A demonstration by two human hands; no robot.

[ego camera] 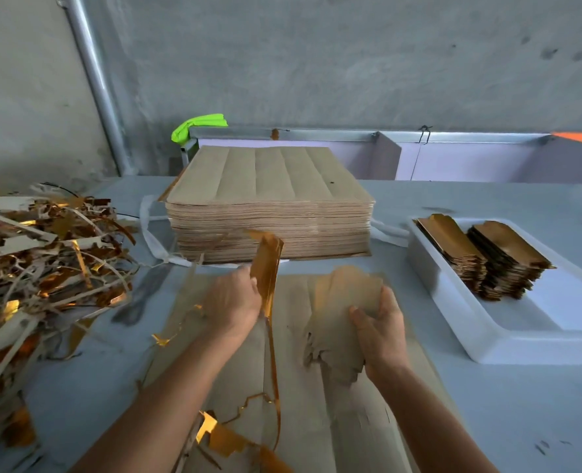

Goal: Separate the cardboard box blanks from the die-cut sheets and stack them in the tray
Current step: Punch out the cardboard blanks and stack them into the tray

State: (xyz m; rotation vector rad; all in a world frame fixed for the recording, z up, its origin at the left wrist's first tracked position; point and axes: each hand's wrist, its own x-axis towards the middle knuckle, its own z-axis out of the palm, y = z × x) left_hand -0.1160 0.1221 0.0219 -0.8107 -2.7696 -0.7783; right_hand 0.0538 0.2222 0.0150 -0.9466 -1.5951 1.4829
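On the table, behind a loose sheet, stands a tall stack of sheets, blanks fill the tray, the right hand grips a bundle of blanks, and left hand fingers pinch a gold strip.

A single wide-angle view from a camera worn on the person's head, looking forward and down over a grey tabletop. Both forearms reach in from the bottom edge, so the hands sit close, near the centre of the frame. The far edge of the tabletop and a grey concrete wall fill the upper half. Straight lines bow toward the edges.
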